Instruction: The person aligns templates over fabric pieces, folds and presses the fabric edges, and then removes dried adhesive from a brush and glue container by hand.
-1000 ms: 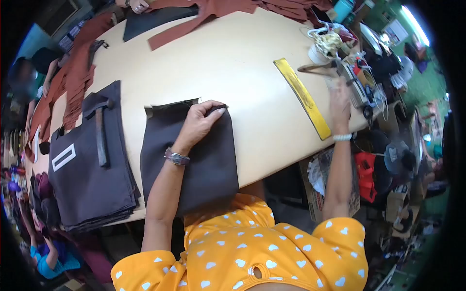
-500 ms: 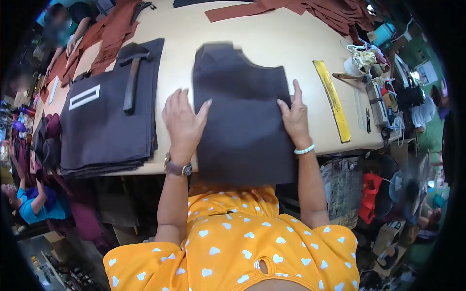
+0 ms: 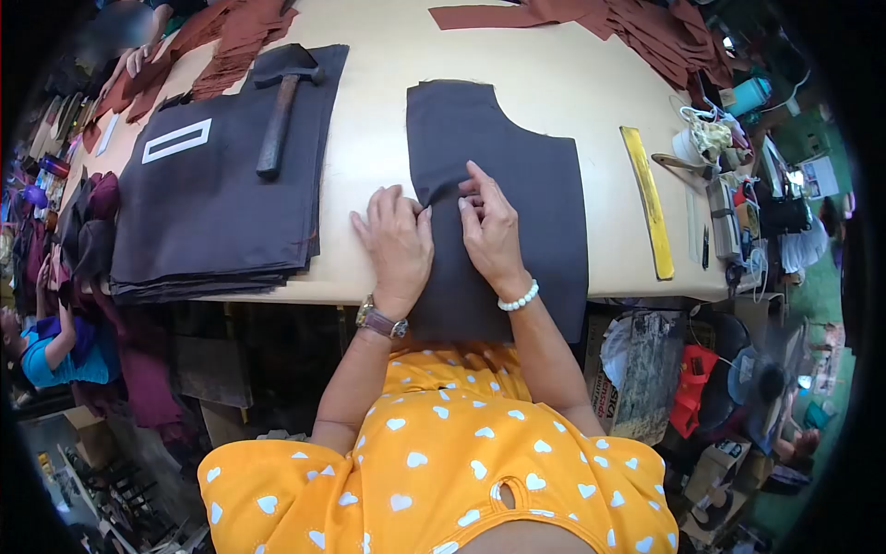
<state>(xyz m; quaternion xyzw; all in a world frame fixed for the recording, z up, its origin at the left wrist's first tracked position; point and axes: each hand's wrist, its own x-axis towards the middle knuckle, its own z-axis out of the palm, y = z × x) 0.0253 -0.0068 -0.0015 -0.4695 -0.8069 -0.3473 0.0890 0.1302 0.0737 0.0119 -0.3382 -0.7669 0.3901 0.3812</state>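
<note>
A dark cut fabric piece point(image 3: 531, 212) with a curved notch at its upper right lies in front of me, its lower end reaching past the table edge. My left hand point(image 3: 399, 242) pinches its left edge between thumb and fingers. Over the cloth, my right hand point(image 3: 489, 226) has thumb and fingertips drawn together at a small raised fold, the forefinger pointing up. To the left is a stack of dark fabric pieces point(image 3: 212, 212), topped by a hammer point(image 3: 279, 120) and a white rectangular frame point(image 3: 177, 141).
A yellow strip point(image 3: 648, 203) lies right of the cloth, beside a wooden-handled brush point(image 3: 683, 166) and a cluttered row of tools. Reddish-brown fabric strips point(image 3: 637, 37) cover the far side. Another person's hand point(image 3: 137, 60) rests at the far left.
Both hands have come closer together, the right moving from the cloth's right edge inward over it. The fabric piece now lies flatter and further right in view, with a pinched fold at its left.
</note>
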